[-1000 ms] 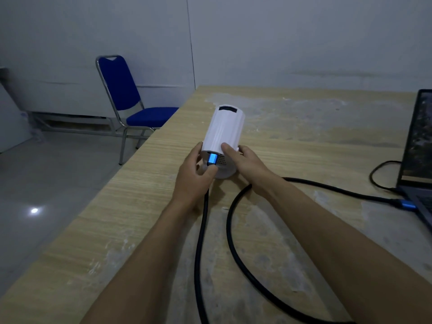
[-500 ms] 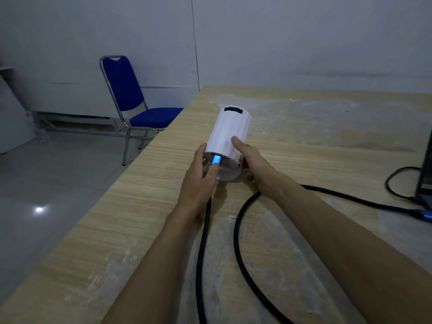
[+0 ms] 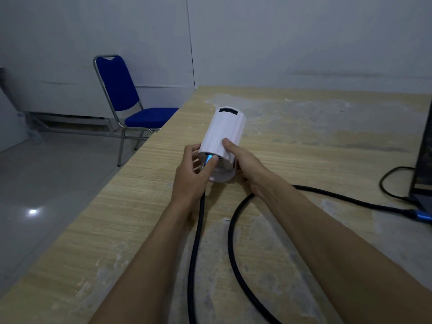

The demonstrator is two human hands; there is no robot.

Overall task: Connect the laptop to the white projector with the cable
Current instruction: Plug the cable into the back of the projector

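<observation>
While half a second ago the blue connector showed plainly at the rear face of the white projector (image 3: 224, 134), it now sits mostly under the thumb of the left hand (image 3: 190, 177), with only a sliver of blue visible, and the laptop (image 3: 424, 160) has come back into sight at the right edge. The right hand (image 3: 245, 164) has kept its place along the projector's right flank.

The projector lies on the tabletop (image 3: 304, 141) near its left edge. Its long axis runs away from the person and leans slightly to the right, so the dark window end points toward the far wall and the perforated rear end faces the person.

The left hand's grip pinches the blue plug (image 3: 208, 159) of the black cable (image 3: 196, 242) against the rear face, thumb on top. The right hand's grip is closed around the projector body, thumb lying along the top.

From the plug the cable runs toward the person, loops back and crosses under the right forearm to a second blue connector (image 3: 422, 216) beside the laptop. A thinner black wire (image 3: 385, 183) curls just beside the laptop's base. A blue chair (image 3: 124, 94) stands on the floor beyond the tabletop.
</observation>
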